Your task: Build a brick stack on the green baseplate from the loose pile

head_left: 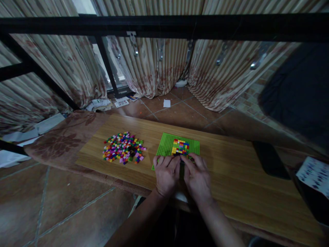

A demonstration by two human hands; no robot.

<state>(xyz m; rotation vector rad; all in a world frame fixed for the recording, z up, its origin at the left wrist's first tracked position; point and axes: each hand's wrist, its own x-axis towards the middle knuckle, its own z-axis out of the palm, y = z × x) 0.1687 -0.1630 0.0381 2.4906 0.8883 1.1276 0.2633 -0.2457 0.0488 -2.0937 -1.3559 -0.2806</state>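
Head view: green baseplate [166, 145] partly beneath the fingers [167, 161]

Cannot read any word, number, brand or sign for certain. On the floor [177, 115], can make out dark blocky print on a white card [121, 103], too small and blurred to decipher. Just beside, can see blue and pale patches on a flat printed item [133, 98], likewise illegible. At the far right, can spot rows of dark marks on a white sheet [314, 175], but cannot tell lettering from pattern.
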